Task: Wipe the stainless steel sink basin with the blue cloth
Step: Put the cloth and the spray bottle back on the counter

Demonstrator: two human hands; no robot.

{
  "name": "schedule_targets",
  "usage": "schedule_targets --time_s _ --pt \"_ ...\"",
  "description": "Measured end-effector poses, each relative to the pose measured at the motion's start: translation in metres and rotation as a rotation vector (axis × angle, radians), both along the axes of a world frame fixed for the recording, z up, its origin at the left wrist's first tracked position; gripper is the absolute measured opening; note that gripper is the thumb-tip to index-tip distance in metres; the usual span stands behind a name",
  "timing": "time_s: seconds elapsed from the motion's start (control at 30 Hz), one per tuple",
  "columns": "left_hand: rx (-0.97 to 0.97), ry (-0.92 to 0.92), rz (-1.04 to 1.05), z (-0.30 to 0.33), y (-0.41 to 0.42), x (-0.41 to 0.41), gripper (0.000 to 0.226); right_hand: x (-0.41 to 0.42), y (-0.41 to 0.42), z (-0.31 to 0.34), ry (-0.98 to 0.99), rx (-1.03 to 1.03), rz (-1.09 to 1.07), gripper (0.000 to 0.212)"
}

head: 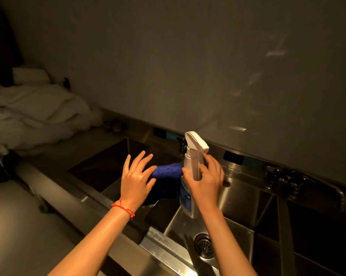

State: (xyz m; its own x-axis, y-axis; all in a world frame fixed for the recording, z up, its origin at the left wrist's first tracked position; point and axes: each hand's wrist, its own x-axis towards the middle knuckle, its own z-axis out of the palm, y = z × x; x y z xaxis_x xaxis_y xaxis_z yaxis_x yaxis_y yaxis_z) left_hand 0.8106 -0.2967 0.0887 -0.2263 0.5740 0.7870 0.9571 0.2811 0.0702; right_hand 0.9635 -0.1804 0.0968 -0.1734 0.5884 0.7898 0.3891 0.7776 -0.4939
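The blue cloth point(168, 170) hangs bunched above the stainless steel sink basin point(237, 198), between my two hands. My left hand point(136, 180) hovers over the cloth's left end with its fingers spread and straight, and the thumb lies against the fabric. My right hand point(206, 184) grips the neck of a white spray bottle point(196, 146), held upright over the basin just right of the cloth. I cannot tell what holds the cloth up. The basin's drain point(205, 248) shows below my right forearm.
A darker basin point(108, 166) lies to the left and another point(317, 226) to the right. Tap fittings point(283, 174) line the back ledge under a plain wall. A heap of white linen point(38, 116) covers the counter at far left.
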Motion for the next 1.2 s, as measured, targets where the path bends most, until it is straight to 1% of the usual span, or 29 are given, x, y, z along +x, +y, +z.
schedule_targets --time_s 0.07,0.3,0.5,0.67,0.9,1.0,1.2 --pt "0.003 -0.019 0.040 -0.001 -0.002 -0.016 0.046 -0.022 0.004 -0.001 0.002 -0.003 0.048 0.040" --pt "-0.005 -0.017 0.179 -0.003 -0.002 -0.070 0.047 -0.094 0.023 -0.001 -0.013 0.019 0.177 0.042" --pt "0.010 -0.031 0.240 0.000 -0.002 -0.109 0.045 -0.144 0.032 0.004 -0.006 0.047 0.228 0.046" --pt "0.012 -0.044 0.288 -0.003 -0.009 -0.145 0.043 -0.186 0.029 0.004 -0.038 0.026 0.288 0.048" --pt "0.052 -0.043 0.262 -0.018 -0.025 -0.215 0.044 -0.252 0.015 -0.010 -0.069 0.004 0.334 0.047" --pt "0.042 -0.047 0.244 -0.020 -0.033 -0.255 0.044 -0.288 0.007 -0.016 -0.086 -0.021 0.313 0.050" --pt "0.000 -0.028 0.194 -0.019 -0.044 -0.330 0.043 -0.352 -0.010 -0.021 -0.097 -0.056 0.227 0.050"
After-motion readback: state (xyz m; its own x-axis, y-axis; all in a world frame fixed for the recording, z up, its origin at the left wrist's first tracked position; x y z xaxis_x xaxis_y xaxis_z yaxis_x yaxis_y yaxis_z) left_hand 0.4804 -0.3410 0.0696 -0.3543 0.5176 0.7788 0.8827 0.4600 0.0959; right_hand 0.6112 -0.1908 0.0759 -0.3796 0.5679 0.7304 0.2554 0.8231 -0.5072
